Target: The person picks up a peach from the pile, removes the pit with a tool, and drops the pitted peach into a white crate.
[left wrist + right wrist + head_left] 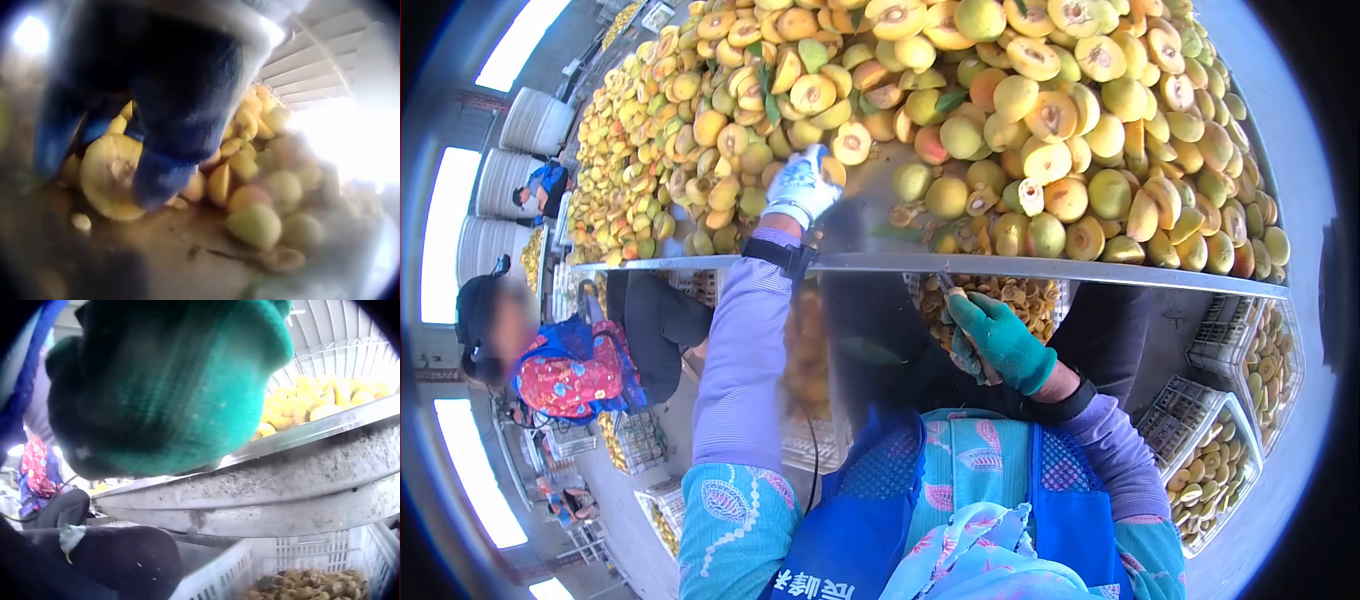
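My left hand (800, 187), in a white and blue glove, is over the near edge of the fruit pile and grips a yellow peach half (833, 171). In the left wrist view, blue fingertips (164, 181) press on the pale cut face of this peach half (103, 172). My right hand (1010, 345), in a green glove, is below the table's metal edge and holds a small knife (946, 283). The blade tip shows above the fist. In the right wrist view the back of the green glove (181, 394) hides the knife.
Whole and halved peaches (1050, 120) are heaped on the metal table (865, 215), which has a raised rim (1000, 266). A crate (325, 550) of brownish pieces stands beneath it. Crates of fruit (1215, 470) stand at right; another person (570, 370) sits at left.
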`<state>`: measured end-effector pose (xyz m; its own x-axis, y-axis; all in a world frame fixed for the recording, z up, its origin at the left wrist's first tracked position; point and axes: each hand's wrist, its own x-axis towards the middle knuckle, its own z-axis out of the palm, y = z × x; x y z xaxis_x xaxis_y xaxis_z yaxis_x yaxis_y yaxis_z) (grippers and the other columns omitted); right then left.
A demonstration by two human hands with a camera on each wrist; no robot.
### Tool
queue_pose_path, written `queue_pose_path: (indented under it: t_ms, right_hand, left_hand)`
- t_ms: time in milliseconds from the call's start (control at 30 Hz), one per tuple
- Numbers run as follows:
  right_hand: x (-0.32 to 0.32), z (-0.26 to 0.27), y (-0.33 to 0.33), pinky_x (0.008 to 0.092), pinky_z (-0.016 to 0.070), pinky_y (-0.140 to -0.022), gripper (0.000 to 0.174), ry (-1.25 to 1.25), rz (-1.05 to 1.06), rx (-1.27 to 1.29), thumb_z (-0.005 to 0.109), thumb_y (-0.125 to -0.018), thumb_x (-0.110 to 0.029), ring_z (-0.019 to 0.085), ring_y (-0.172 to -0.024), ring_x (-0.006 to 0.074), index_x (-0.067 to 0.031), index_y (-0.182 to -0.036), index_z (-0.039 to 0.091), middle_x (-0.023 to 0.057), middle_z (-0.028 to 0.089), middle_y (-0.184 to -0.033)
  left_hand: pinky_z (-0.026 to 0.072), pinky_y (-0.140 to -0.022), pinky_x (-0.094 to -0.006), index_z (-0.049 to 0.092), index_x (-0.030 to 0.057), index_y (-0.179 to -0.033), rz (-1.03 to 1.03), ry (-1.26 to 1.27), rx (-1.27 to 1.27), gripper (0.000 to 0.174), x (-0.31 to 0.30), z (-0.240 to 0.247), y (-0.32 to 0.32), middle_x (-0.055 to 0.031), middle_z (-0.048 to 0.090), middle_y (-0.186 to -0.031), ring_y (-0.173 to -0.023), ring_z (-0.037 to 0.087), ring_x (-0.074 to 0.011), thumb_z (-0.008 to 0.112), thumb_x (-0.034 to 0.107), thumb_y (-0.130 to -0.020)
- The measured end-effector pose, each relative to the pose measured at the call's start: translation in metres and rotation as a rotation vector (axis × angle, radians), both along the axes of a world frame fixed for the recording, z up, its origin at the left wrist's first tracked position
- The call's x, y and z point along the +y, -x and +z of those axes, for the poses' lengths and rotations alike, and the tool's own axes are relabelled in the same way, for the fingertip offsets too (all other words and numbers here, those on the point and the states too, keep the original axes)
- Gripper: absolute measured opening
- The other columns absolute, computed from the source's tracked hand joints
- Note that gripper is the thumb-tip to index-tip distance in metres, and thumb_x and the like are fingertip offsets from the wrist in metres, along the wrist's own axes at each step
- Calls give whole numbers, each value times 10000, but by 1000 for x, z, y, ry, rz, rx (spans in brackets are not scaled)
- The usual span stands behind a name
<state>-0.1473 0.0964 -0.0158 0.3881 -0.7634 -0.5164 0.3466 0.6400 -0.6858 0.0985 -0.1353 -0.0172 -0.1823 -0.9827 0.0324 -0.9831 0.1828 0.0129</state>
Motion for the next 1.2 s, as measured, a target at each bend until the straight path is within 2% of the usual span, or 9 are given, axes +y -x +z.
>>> queue_pose_path:
  t_ms: [133, 233, 467, 567, 700, 933, 1033, 1167, 1200]
  right_hand:
    - [-8, 1, -16, 352, 452, -528, 246, 422, -230, 319, 516, -973, -283, 573, -586, 268, -41, -959, 556, 118, 570, -671]
    - [-30, -1, -35, 479, 454, -576, 276, 574, -276, 537, 538, -959, -282, 575, -683, 460, -6, -957, 540, 260, 593, -749]
    - [-32, -9, -43, 405, 440, -540, 257, 666, -312, 679, 496, -992, -247, 600, -628, 364, -1, -940, 550, 220, 578, -697]
    - [-25, -7, -40, 428, 444, -547, 291, 634, -331, 624, 491, -993, -274, 609, -664, 381, 5, -945, 556, 228, 593, -716]
    - [-20, -4, -38, 481, 455, -569, 346, 642, -279, 621, 496, -988, -319, 610, -705, 445, 21, -949, 553, 267, 604, -749]
    - [-17, -6, -44, 392, 447, -507, 398, 693, -368, 463, 459, -1004, -369, 562, -543, 230, 13, -922, 534, 109, 578, -645]
    - [-18, 30, -30, 306, 412, -443, 432, 90, -117, -71, 443, -998, -432, 501, -468, 158, -20, -902, 532, 51, 533, -609]
    - [-15, 13, -43, 257, 331, -309, 476, 221, -228, 125, 361, -1007, -484, 428, -335, 124, -66, -924, 574, 24, 485, -515]
    - [-16, 19, -45, 257, 332, -313, 479, 151, -223, 46, 368, -1004, -491, 434, -339, 127, -68, -908, 572, 27, 486, -514]
  left_hand:
    - [541, -577, -305, 556, 51, -955, -86, -197, 406, 355, -14, -28, -15, -102, 624, -883, -731, 644, -221, 784, 206, -730]
    - [535, -575, -257, 583, 20, -1133, 7, -454, 1189, 368, 58, 13, 24, -66, 637, -977, -785, 636, -144, 700, 183, -825]
    - [532, -824, -339, 600, -25, -1116, -102, -495, 1410, 409, 131, 20, 73, -160, 685, -999, -880, 663, -229, 427, 317, -973]
    - [534, -815, -343, 601, -10, -1111, -416, -24, 940, 410, 134, 13, 82, -151, 699, -989, -880, 676, -246, 414, 329, -977]
    - [522, -751, -338, 557, 34, -1027, -562, 243, 751, 312, 132, 7, 81, -104, 676, -949, -850, 647, -236, 706, 204, -811]
    - [538, -695, -289, 584, -39, -1146, -112, -288, 1708, 441, 144, 0, 94, -106, 661, -937, -798, 628, -159, 631, 326, -902]
    - [565, -712, -327, 599, -25, -1125, -181, -75, 1544, 389, 147, 4, 104, -150, 669, -958, -780, 662, -229, 523, 326, -976]
    - [553, -704, -301, 611, -28, -1103, -380, -268, 1153, 406, 134, 34, 92, -121, 671, -907, -719, 652, -197, 515, 346, -975]
    - [545, -671, -297, 636, -25, -1033, 74, -619, 1568, 374, 136, 31, 97, -121, 676, -859, -702, 655, -192, 513, 324, -974]
